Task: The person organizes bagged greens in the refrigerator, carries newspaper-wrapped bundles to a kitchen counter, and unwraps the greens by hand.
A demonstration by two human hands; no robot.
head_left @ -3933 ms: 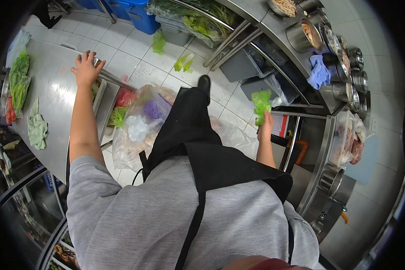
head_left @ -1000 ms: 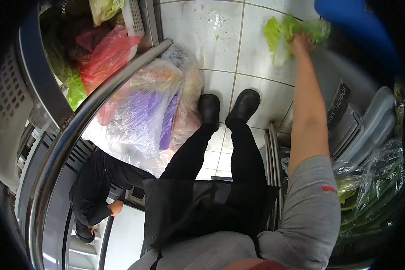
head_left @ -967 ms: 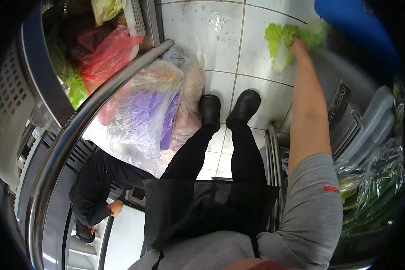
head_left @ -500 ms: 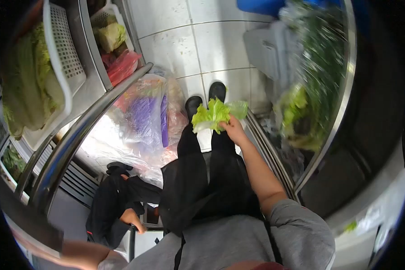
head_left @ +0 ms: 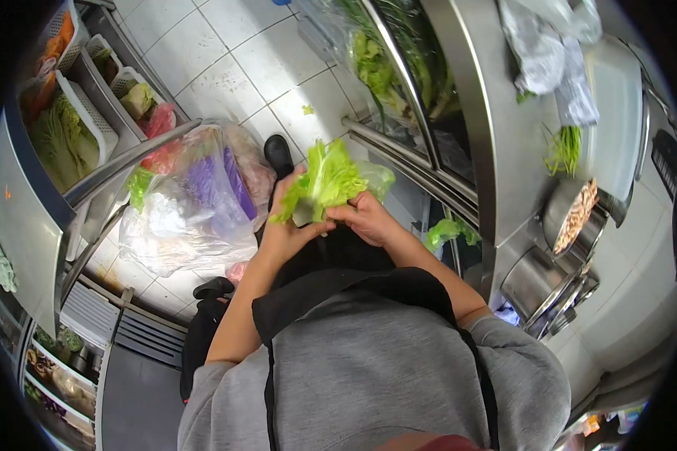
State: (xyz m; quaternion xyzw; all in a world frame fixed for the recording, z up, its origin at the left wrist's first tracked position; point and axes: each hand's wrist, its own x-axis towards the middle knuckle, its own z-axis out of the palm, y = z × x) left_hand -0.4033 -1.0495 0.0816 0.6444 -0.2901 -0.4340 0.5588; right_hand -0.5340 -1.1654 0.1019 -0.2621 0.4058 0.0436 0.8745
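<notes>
Green lettuce leaves (head_left: pixel 325 180) are held up in front of my body, over the floor. My left hand (head_left: pixel 284 225) wraps the leaves from the left, its thumb reaching across their base. My right hand (head_left: pixel 365 216) pinches the base from the right, so the two thumbs nearly meet. Behind the right hand shows a pale green, filmy piece (head_left: pixel 381 179), and I cannot make out whether it is leaf or plastic. Beyond the lettuce, a black shoe (head_left: pixel 278 155) rests on the tiles.
Clear plastic bags with purple contents (head_left: pixel 210 180) lie on the floor to the left. White baskets of vegetables (head_left: pixel 90 124) fill an open drawer. An open fridge drawer (head_left: pixel 399 68) holds greens at right, beside a steel counter (head_left: pixel 478 113) and metal pots (head_left: pixel 538 282). Another person's dark-clothed leg (head_left: pixel 199 331) is at lower left.
My left hand has come from the far lower left to the lettuce, which my right hand alone held before. The view has turned, bringing the right-hand counter and pots into sight.
</notes>
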